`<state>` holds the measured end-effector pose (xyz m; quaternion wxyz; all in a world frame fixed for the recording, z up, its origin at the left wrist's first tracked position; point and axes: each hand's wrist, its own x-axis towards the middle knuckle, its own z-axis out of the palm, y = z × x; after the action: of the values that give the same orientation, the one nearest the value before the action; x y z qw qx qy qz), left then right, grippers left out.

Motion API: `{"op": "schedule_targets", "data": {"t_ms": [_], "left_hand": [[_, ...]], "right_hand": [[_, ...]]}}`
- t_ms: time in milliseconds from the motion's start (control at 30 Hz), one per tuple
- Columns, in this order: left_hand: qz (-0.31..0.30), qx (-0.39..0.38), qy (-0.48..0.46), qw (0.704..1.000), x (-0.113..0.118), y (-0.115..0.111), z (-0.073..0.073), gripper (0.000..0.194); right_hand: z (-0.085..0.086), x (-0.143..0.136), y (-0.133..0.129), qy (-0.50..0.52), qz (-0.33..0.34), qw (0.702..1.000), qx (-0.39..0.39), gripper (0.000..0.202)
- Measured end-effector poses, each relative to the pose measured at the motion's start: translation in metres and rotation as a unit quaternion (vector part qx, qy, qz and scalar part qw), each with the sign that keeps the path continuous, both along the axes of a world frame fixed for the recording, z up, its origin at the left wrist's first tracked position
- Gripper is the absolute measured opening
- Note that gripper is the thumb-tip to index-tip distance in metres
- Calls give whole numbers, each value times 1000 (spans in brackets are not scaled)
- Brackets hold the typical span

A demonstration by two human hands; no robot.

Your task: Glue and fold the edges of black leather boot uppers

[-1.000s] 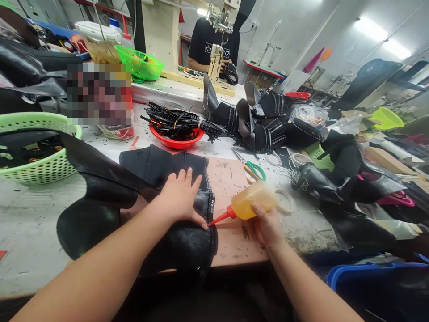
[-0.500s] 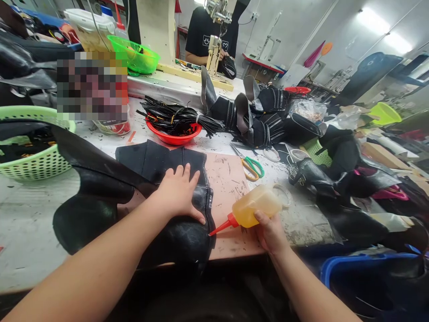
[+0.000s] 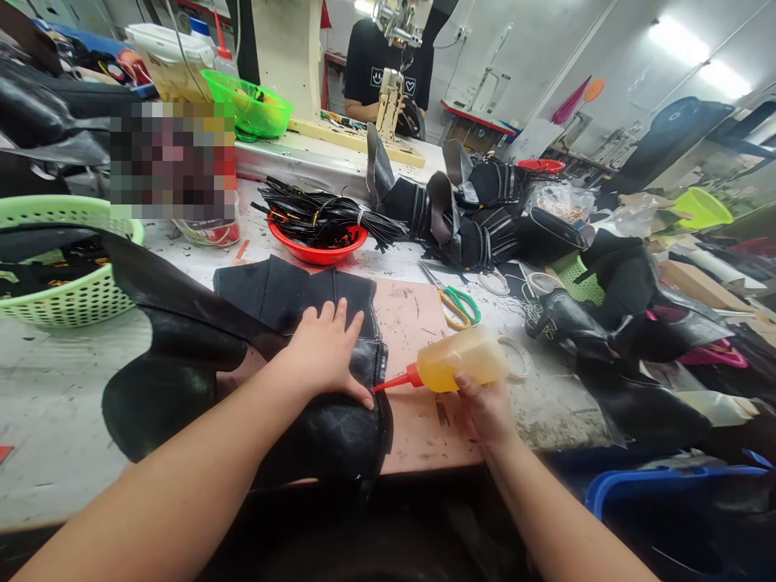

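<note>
My left hand point(image 3: 327, 356) lies flat with fingers spread on a black leather boot upper point(image 3: 339, 432), pressing it against a pinkish board point(image 3: 418, 436). In my right hand point(image 3: 488, 404) is a squeeze bottle point(image 3: 464, 360) of yellowish liquid, tilted sideways. Its red nozzle tip meets the upper's edge, close beside my left thumb. A zipper-like strip runs along that edge. More black pieces point(image 3: 161, 396) of the upper spread out to the left, partly under my forearm.
Scissors point(image 3: 457, 305) and a tape roll point(image 3: 515, 356) lie beyond the bottle. Behind are a red bowl point(image 3: 321, 252) of black strips and several boot uppers point(image 3: 466, 226). A green basket point(image 3: 73, 299) stands left, a blue bin point(image 3: 600, 485) lower right. A person point(image 3: 388, 73) sits behind a sewing machine point(image 3: 394, 105).
The bottle and my right hand have moved up along the upper's edge, bringing the nozzle tip nearer my left thumb. My left hand stays in place on the upper.
</note>
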<state>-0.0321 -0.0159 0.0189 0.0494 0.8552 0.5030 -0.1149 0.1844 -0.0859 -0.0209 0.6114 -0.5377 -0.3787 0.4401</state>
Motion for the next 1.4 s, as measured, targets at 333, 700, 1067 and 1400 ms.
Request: {"op": "schedule_targets", "data": {"t_ms": [333,700,1067,1400], "left_hand": [[-14,27,-8,1000,-5,-1,-4,135],[-8,29,-12,999,-7,-2,-2,133],[-9,45,-12,999,-9,-7,5,128],[-43,71,29,996,-1,-83,39,62]], "right_hand": [[35,12,37,-468,-103,831,283,57],[85,50,42,-909,150,388,-14,28],[74,55,-17,-888,138,415,-144,34],[51,19,-42,-897,91,419,107,25]]}}
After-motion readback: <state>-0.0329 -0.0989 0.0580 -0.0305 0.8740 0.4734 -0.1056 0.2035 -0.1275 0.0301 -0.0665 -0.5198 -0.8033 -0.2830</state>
